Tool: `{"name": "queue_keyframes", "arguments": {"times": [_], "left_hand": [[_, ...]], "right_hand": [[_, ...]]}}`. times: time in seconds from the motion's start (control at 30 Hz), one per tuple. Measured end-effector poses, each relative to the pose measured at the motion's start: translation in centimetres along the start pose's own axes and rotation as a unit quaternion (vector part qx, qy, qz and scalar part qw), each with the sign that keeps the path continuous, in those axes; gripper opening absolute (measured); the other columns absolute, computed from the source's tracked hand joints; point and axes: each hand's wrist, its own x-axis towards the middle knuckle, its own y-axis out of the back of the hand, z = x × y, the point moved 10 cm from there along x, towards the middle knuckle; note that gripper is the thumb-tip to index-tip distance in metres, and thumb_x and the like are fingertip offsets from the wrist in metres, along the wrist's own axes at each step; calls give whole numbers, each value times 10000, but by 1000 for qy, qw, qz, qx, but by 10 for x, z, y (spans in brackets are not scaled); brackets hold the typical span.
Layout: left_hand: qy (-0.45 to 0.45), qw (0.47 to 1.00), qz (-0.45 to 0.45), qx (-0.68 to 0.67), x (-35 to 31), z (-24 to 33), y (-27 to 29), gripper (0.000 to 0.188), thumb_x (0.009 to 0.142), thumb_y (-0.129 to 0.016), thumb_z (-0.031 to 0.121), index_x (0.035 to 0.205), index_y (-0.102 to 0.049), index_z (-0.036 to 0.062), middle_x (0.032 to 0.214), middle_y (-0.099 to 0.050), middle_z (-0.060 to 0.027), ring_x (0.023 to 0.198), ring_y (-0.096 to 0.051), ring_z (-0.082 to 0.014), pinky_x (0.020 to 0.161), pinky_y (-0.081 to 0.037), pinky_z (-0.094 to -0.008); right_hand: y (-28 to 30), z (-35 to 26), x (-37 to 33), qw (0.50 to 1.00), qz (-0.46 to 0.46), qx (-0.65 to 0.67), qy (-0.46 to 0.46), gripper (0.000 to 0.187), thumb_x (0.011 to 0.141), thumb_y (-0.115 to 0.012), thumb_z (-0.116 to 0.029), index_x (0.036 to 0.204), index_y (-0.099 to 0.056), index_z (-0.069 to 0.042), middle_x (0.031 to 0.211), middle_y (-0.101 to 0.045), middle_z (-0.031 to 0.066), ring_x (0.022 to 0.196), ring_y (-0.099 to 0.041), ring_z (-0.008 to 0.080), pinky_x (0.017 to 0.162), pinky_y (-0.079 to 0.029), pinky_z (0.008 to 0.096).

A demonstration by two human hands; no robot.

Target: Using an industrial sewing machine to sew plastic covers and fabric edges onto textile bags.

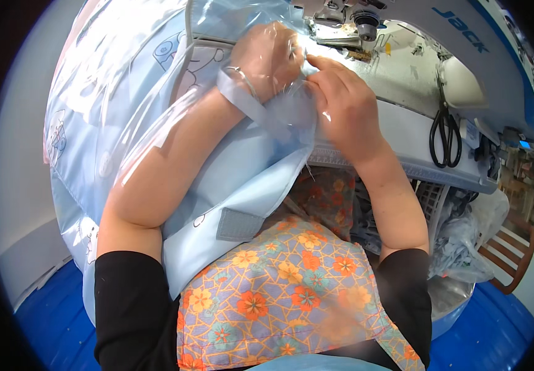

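Note:
A large light blue printed cloth [230, 173] with line drawings drapes over the left side and my lap, and a grey rectangular patch [240, 224] is on its lower part. Clear plastic sheeting [156, 157] lies over this cloth and partly covers my left forearm. My left hand [270, 59] is closed on the sheeting near the sewing machine, its fingertips mostly hidden. Beside it, my right hand [346, 102] pinches the edge of the same sheeting, fingers bent toward the left hand. A pale strip [242, 102] crosses my left wrist.
A white and blue sewing machine [495, 37] stands over the pale worktable [397, 133]. Black-handled scissors [445, 136] lie at the right of the table. Below are a plastic basket [431, 199], bagged scraps [461, 244] and a wooden chair [511, 260].

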Motion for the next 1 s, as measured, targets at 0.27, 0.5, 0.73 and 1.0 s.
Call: {"name": "queue_keyframes", "arguments": {"times": [0.27,0.5,0.73,1.0], "left_hand": [[75,986,-125,76,-1,-3,-8,210,846,-610,192,952,-623,11,1054,-632,-201,999,-589,-387,856,-473,-456],[-138,926,-350,21,-103,94,79,462,920,-586,241,1292,-507,-23,1451,-384,-238,1354,-368,-407,1110,-308,-498],[-123,831,-355,-411,-60,170,127,319,865,-493,87,1092,-638,-83,1155,-618,-263,1103,-609,-388,1015,-436,-431],[-140,983,-85,81,-13,54,4,320,731,-581,19,1041,-659,11,1119,-655,-122,1027,-610,-307,884,-501,-395]], "right_hand": [[-26,7,-1,996,-67,-51,-27,140,853,-541,-46,969,-546,32,1147,-620,237,1092,-581,374,950,-476,415],[-24,7,-1,997,-46,-62,-14,131,838,-549,-18,960,-537,28,1156,-614,234,1090,-578,382,947,-473,417],[-31,16,-8,992,-62,-100,-44,115,829,-528,-30,930,-530,25,1134,-618,241,1087,-581,386,949,-472,419],[-27,13,-7,993,-78,-40,-85,239,802,-560,-20,1037,-562,25,1155,-606,196,1097,-576,360,920,-492,398]]}}
